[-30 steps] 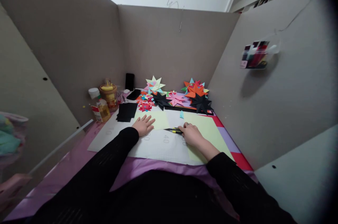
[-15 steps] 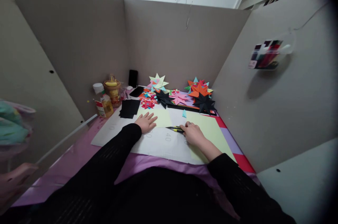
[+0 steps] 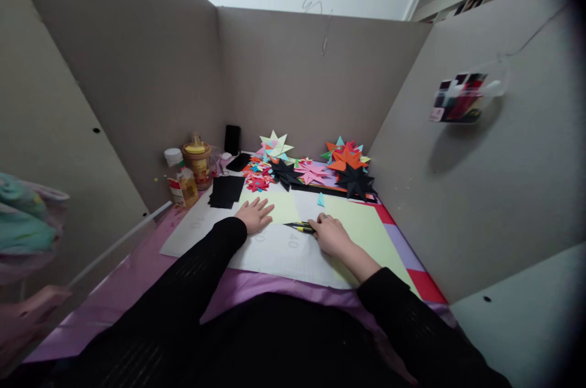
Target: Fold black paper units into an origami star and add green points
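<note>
Nearest the camera, the person's dark lap and two black sleeves fill the lower part of the view and hide the near edge of the tabletop (image 3: 137, 281), which is covered in purple. At the lower left a blurred pinkish shape, cut off by the frame, cannot be made out. Both forearms reach forward onto a white cutting mat (image 3: 274, 251) printed with faint numbers. The left hand (image 3: 257, 215) lies flat, palm down, fingers spread apart, pressing the near corner of a small pale green sheet (image 3: 281, 207). The right hand (image 3: 330, 234) rests knuckles up on the edge of a larger pale green sheet (image 3: 366, 229), its fingers curled over the butt of a black and yellow cutter (image 3: 300, 227); whether they truly clamp it cannot be told, as the hand covers that end. The cutter lies low on the mat between the hands, its long axis running nearly left to right, its tip pointing toward the left hand. Just beyond it sits a small light blue paper scrap (image 3: 321, 199). Farther left lies a stack of black paper (image 3: 226, 191), with a glue bottle (image 3: 183, 180) and a jar (image 3: 197, 158) beside it. Against the cardboard back wall (image 3: 315, 83) lies a heap of folded paper stars (image 3: 315, 167) in many colours.
</note>
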A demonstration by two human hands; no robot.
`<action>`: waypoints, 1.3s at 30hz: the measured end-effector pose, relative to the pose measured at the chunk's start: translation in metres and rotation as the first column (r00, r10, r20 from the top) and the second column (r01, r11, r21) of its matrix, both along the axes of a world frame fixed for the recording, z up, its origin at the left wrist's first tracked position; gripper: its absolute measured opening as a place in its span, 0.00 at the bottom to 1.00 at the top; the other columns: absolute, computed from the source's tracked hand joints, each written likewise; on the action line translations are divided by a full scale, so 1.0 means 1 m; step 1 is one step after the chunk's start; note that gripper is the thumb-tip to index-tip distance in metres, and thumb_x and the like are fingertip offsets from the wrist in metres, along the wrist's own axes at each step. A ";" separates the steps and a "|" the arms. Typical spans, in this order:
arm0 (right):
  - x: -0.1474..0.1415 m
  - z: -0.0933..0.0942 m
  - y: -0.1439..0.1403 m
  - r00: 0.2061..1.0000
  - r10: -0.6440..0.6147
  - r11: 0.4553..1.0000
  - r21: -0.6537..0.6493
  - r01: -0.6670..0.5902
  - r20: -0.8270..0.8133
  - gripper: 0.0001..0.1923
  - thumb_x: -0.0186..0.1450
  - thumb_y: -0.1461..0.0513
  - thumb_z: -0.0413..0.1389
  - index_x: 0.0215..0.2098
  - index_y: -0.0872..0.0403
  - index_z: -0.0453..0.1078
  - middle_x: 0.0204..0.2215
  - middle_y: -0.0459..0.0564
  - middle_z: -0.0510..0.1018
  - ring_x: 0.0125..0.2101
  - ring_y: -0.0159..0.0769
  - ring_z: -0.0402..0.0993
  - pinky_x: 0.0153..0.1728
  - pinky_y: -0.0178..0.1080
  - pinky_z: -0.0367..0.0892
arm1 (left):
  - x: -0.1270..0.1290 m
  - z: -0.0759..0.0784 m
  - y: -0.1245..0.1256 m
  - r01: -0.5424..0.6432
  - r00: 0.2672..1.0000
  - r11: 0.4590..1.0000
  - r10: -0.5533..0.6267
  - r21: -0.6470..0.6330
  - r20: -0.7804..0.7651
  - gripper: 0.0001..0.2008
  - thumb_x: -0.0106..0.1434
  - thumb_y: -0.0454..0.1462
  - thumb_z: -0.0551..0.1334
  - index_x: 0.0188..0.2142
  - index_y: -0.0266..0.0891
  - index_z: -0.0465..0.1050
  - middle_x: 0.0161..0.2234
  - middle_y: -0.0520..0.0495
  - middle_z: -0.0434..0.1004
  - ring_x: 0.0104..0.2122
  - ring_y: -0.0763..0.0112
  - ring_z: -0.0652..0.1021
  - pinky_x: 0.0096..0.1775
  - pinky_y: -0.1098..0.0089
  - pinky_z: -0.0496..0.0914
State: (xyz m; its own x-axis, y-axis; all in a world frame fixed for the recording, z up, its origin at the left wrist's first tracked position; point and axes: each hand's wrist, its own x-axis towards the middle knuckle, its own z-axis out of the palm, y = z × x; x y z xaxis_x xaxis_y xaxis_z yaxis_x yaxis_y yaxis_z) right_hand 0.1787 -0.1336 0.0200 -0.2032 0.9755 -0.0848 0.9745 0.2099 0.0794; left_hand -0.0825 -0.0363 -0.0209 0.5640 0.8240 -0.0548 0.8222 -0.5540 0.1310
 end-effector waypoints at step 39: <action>-0.024 0.004 0.001 0.999 0.042 0.999 -0.030 -0.042 -0.004 0.18 0.67 0.64 0.48 0.54 0.52 0.65 0.46 0.60 0.68 0.45 0.47 0.66 0.41 0.41 0.59 | -0.023 0.011 0.045 -0.084 0.982 0.977 0.048 -0.197 -0.182 0.28 0.67 0.51 0.45 0.65 0.59 0.45 0.69 0.50 0.39 0.66 0.51 0.45 0.58 0.40 0.45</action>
State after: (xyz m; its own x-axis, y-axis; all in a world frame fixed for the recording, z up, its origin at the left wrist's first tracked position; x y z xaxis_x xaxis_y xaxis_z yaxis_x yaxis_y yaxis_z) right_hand 0.1544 -0.1321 0.0239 -0.2447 0.9629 -0.1135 0.9649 0.2534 0.0693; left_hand -0.1050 0.0085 -0.0098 0.4752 0.8207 -0.3174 0.8763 -0.4741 0.0860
